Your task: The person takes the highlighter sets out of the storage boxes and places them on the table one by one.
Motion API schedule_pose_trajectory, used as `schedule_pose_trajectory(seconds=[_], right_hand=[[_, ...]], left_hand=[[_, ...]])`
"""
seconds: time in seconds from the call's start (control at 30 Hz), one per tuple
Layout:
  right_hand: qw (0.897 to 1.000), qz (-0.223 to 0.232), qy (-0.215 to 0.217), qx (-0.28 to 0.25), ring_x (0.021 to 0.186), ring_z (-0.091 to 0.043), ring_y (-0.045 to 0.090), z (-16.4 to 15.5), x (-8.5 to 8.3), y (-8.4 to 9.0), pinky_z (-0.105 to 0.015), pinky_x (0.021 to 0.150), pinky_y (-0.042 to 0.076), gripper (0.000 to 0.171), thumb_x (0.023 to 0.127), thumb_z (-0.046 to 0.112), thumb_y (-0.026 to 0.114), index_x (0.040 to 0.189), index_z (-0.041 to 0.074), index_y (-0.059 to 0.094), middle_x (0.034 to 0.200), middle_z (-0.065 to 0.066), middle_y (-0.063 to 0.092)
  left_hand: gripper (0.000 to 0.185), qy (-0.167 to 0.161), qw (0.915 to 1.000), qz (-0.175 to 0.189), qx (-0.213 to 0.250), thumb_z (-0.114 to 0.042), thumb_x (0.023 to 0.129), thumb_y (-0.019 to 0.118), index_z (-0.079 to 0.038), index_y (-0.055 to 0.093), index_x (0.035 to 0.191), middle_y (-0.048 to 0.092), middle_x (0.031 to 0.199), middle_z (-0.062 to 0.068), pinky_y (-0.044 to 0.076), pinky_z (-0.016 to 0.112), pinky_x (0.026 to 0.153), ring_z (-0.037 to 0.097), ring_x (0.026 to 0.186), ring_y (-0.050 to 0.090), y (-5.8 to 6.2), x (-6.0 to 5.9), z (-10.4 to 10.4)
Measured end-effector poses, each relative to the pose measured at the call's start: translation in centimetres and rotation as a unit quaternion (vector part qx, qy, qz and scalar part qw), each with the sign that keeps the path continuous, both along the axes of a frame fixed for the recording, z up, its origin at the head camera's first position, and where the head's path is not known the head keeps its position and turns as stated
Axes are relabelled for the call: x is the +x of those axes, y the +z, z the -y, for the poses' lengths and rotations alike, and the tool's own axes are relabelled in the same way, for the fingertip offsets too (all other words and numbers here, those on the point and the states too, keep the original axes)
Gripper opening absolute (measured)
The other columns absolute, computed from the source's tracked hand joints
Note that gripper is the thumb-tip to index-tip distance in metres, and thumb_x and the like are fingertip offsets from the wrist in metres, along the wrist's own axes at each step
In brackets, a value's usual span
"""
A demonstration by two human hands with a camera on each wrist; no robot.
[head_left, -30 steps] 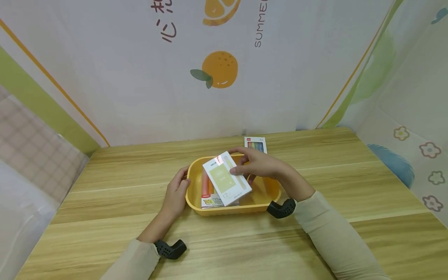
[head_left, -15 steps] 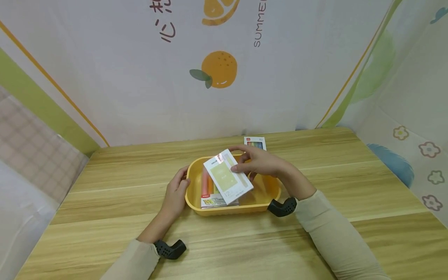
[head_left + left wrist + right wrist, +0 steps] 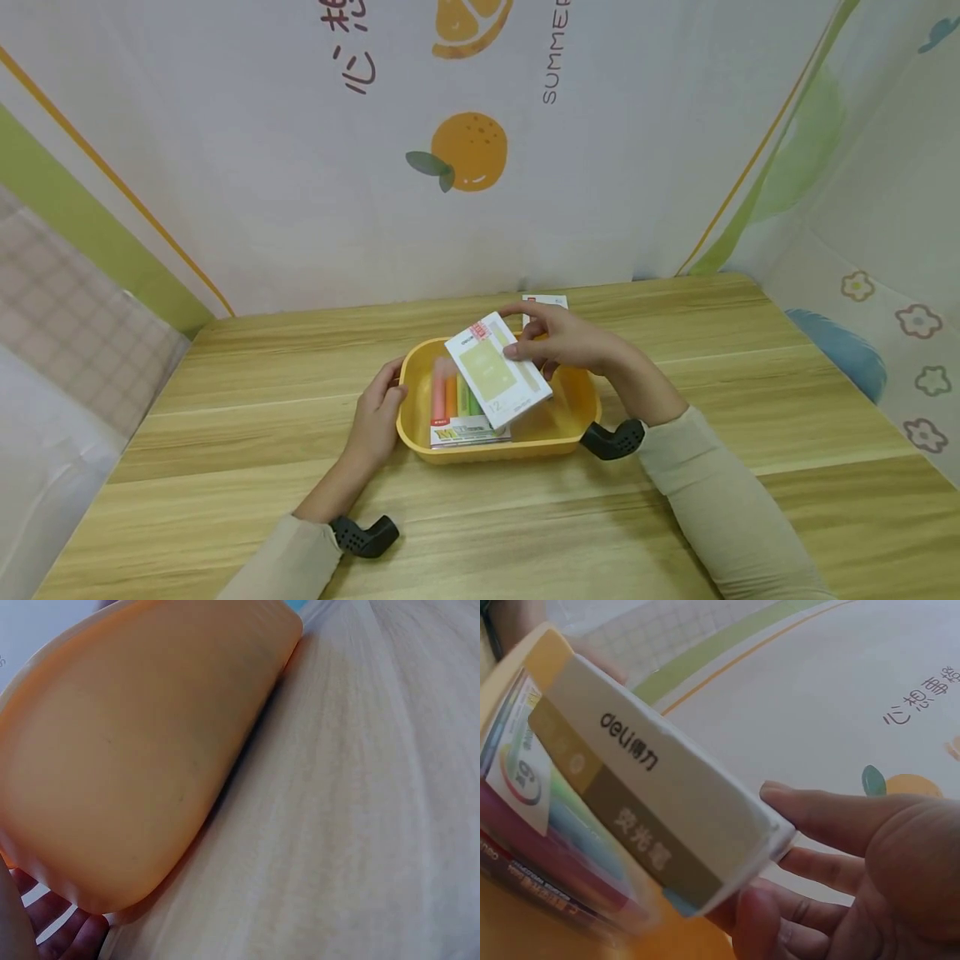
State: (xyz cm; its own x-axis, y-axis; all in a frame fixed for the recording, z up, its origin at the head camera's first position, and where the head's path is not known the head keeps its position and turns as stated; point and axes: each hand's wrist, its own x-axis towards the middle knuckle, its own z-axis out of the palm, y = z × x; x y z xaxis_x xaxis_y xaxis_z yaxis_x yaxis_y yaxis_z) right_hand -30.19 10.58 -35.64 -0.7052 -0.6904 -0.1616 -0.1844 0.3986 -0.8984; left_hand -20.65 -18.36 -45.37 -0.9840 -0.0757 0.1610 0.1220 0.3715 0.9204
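So the right hand [image 3: 566, 340] is reaching in from the right, forearm angled across the light wooden worktop [image 3: 675, 500], pinching a flat white box with a pale green panel [image 3: 498, 371] by its far end, thumb on top and fingers underneath. The box is tilted and held up over the shallow yellow plastic tray [image 3: 577, 417], not touching it as far as I can see. In the tray there's a clear pack of coloured highlighters [image 3: 453, 408] lying flat. The left hand [image 3: 375, 417] is cupped round the tray's left end, fingers curled against the rim, wrist low on the worktop. Another small white pack [image 3: 551, 301] sits just behind the tray, mostly hidden by the right hand.
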Motion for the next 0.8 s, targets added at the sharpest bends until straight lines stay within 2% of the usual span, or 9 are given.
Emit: schedule_pose_trajectory(seconds=[0.27, 0.5, 0.8], right_hand=[[1.000, -0.003, -0.013, 0.005, 0.066, -0.021, 0.060, 0.11, -0.22, 0.55, -0.030, 0.061, 0.055, 0.067, 0.094, 0.024, 0.070, 0.153, 0.020, 0.039, 0.090, -0.010, 0.061], [1.000, -0.005, -0.030, 0.006, 0.068, -0.022, 0.059, -0.11, -0.09, 0.54, -0.030, 0.062, 0.055, 0.067, 0.094, 0.024, 0.071, 0.153, 0.020, 0.040, 0.089, -0.010, 0.061], [0.999, -0.009, -0.034, 0.000, 0.069, -0.022, 0.058, -0.18, -0.28, 0.49, -0.031, 0.061, 0.055, 0.070, 0.095, 0.026, 0.070, 0.156, 0.019, 0.036, 0.090, -0.009, 0.058]], left_hand=[[0.046, 0.006, 0.9999, -0.002, 0.008, -0.012, 0.100, 0.039, -0.010, 0.053, 0.144, 0.064, 0.134, 0.018, 0.052, 0.020, 0.087, 0.030, 0.114, 0.063, 0.05, -0.03, 0.25], [0.046, 0.005, 0.9998, 0.003, 0.021, -0.012, 0.100, 0.039, -0.010, 0.054, 0.144, 0.064, 0.133, 0.019, 0.053, 0.020, 0.085, 0.031, 0.113, 0.064, -0.50, -0.01, -0.04], [0.045, 0.004, 0.9996, -0.021, 0.019, -0.011, 0.100, 0.040, -0.007, 0.055, 0.142, 0.067, 0.126, 0.021, 0.053, 0.020, 0.083, 0.031, 0.109, 0.065, -0.41, 0.08, 0.02]])
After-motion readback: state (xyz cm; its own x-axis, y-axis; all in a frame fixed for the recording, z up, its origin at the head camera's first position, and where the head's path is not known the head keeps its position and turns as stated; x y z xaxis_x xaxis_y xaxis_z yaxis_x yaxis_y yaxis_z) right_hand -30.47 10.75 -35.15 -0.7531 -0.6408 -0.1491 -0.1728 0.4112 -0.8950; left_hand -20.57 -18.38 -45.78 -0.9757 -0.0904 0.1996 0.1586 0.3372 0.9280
